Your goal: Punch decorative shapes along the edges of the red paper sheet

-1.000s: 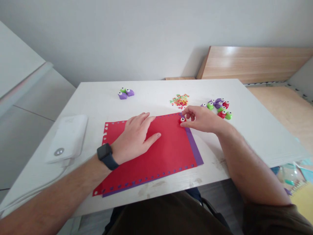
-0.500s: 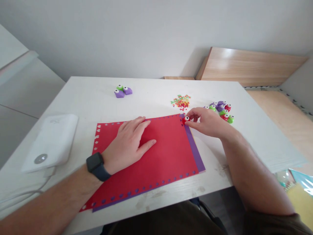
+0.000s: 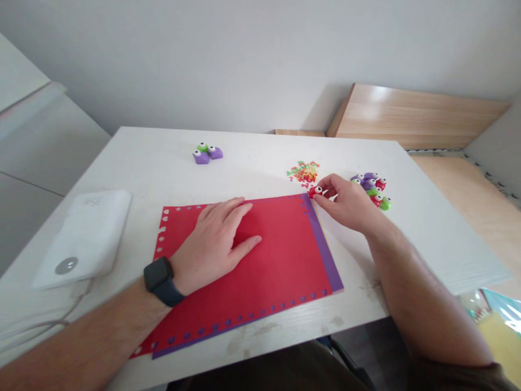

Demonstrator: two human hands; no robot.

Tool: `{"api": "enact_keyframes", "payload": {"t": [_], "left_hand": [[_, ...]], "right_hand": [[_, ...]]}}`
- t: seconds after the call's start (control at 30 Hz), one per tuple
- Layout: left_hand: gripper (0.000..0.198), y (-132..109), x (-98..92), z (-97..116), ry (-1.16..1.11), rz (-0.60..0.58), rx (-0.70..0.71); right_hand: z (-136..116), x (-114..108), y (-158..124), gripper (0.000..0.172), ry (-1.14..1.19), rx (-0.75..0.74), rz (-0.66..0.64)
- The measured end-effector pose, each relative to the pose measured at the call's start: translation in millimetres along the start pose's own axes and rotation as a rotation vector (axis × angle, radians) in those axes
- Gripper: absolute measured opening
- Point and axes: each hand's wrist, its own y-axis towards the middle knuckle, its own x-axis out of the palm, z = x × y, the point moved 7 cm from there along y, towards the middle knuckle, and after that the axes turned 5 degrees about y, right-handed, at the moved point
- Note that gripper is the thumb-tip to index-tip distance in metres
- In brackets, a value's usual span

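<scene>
A red sheet of paper [image 3: 277, 250] lies over a purple sheet [image 3: 323, 244], with small shapes cut along its edges. My left hand [image 3: 217, 233], a dark watch on its wrist, rests flat on the red sheet with fingers spread. At the far right corner of the sheets, my right hand [image 3: 344, 203] pinches a small red paper punch [image 3: 315, 191] with a white eye on top. The fingers partly cover the punch, and I cannot tell whether it touches the paper. Just beyond it lies a pile of tiny coloured paper cutouts [image 3: 305, 171].
Several purple, green and red punches [image 3: 371, 184] sit right of the cutouts. Three more punches [image 3: 207, 153] stand at the back left. A white box-like device [image 3: 87, 233] with a cable [image 3: 40, 328] occupies the left side of the white table [image 3: 252, 155].
My right hand has shifted the red punch from the right edge of the sheets slightly away from me, to the far corner. My left hand keeps its place on the red sheet.
</scene>
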Motion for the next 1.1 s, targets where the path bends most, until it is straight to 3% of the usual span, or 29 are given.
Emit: {"api": "enact_keyframes", "payload": {"t": [0.37,0.73,0.9,1.1], "left_hand": [[0.058,2,-1.3,-1,0.020,-0.002,-0.023],[0.058,3,-2.9,0,0.004,-0.016,-0.037],[0.059,3,-4.8,0,0.006,-0.010,-0.036],[0.058,3,-4.5,-1,0.018,-0.013,-0.038]], "right_hand": [[-8,4,0,0.016,-0.043,-0.073,-0.056],[-6,3,-3,0.022,-0.007,-0.016,-0.111],[-2,6,-2,0.028,0.150,-0.004,-0.147],[-3,18,-7,0.016,0.408,-0.008,-0.326]]}}
